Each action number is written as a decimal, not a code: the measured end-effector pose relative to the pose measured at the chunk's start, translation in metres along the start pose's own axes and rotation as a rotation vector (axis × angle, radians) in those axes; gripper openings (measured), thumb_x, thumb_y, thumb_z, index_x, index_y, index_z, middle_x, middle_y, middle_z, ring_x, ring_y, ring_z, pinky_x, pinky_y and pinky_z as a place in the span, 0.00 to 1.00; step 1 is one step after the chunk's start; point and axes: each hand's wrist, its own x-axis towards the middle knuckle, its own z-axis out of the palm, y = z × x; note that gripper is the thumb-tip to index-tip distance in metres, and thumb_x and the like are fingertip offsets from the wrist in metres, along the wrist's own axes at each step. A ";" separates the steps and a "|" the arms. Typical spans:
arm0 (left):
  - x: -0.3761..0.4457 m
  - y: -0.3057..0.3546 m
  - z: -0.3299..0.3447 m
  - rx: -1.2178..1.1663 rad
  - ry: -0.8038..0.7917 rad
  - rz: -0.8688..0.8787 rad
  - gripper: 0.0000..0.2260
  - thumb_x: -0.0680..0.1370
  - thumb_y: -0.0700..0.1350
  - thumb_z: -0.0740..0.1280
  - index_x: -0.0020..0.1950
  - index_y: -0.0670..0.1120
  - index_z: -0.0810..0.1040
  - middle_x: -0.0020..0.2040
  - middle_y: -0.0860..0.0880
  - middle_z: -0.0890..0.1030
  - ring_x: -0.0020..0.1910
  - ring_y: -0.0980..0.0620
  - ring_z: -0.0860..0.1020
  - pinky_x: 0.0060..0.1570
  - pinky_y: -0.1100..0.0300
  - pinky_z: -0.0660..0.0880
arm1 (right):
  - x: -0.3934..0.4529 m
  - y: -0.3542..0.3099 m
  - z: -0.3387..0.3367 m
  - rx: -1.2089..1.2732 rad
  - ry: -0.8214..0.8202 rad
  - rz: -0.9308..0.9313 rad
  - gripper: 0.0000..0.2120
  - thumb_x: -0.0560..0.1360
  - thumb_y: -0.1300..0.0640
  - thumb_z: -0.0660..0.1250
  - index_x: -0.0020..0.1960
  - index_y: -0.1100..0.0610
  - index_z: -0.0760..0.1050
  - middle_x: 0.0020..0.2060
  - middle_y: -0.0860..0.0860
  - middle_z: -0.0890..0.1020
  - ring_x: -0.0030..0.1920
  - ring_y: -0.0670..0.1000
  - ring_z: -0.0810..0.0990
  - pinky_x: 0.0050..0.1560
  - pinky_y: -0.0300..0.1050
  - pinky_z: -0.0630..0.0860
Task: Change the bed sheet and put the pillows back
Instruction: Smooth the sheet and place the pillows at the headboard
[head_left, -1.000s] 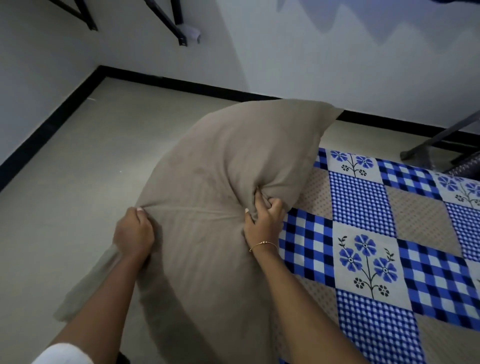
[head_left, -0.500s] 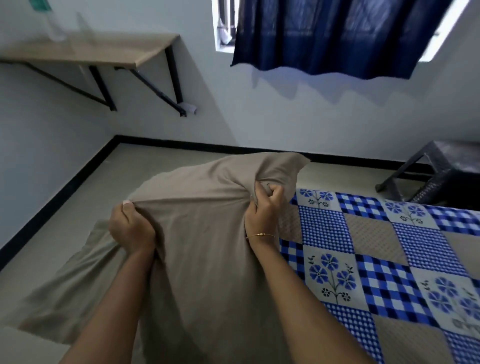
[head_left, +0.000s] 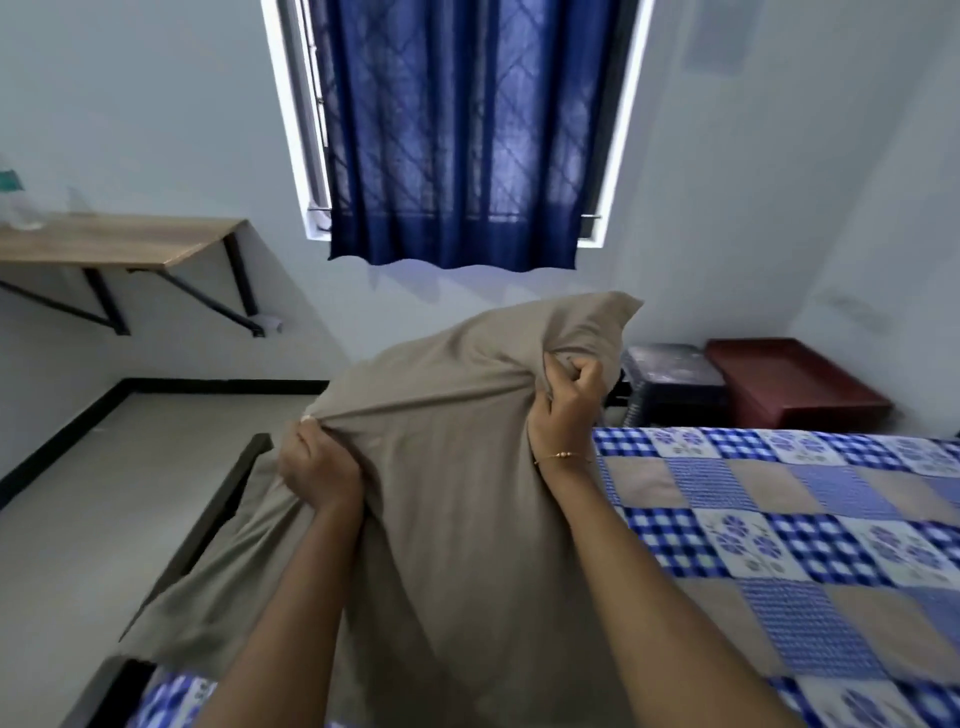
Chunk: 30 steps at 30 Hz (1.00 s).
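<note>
Two bare forearms reach forward over a bed, lifting a beige pillow (head_left: 447, 467) upright above its left end; the left hand (head_left: 318, 462) bunches the pillow's fabric in curled fingers at the near-left edge, while the right hand (head_left: 566, 402), a thin bracelet (head_left: 563, 457) at its wrist, clutches a fistful of the cloth higher up near the top corner; the pillow's lower end trails down toward the dark bed frame (head_left: 208, 519) at left; the bed sheet (head_left: 779, 545), a patchwork of blue checks, blue flowers and tan squares, lies spread flat over the mattress to the right; pale floor (head_left: 78, 519) with a black skirting runs off to the left; past the bed's far edge a dark stool (head_left: 675, 379) stands just beside a red-brown one (head_left: 789, 384); a wooden wall shelf (head_left: 119, 241) on black brackets hangs at left; on the far white wall a navy curtain (head_left: 467, 135) covers a bright window.
</note>
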 end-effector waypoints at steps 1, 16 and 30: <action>-0.033 0.014 0.006 -0.020 -0.025 -0.007 0.19 0.76 0.46 0.53 0.45 0.31 0.74 0.48 0.30 0.77 0.48 0.35 0.74 0.44 0.50 0.66 | 0.009 0.011 -0.036 -0.024 0.018 -0.008 0.16 0.69 0.69 0.56 0.48 0.67 0.81 0.38 0.62 0.73 0.38 0.55 0.71 0.39 0.44 0.67; -0.414 0.116 0.133 -0.150 -0.331 -0.047 0.17 0.77 0.42 0.54 0.42 0.30 0.74 0.46 0.30 0.77 0.48 0.35 0.74 0.44 0.51 0.65 | 0.078 0.213 -0.424 -0.337 0.252 -0.001 0.08 0.67 0.72 0.59 0.37 0.68 0.76 0.38 0.61 0.71 0.35 0.58 0.73 0.42 0.41 0.70; -0.641 0.083 0.345 -0.069 -0.437 -0.204 0.19 0.75 0.43 0.63 0.26 0.44 0.60 0.25 0.47 0.61 0.27 0.53 0.58 0.35 0.56 0.61 | 0.173 0.471 -0.571 -0.340 0.141 -0.017 0.14 0.72 0.64 0.55 0.44 0.69 0.79 0.40 0.62 0.71 0.41 0.52 0.70 0.47 0.38 0.71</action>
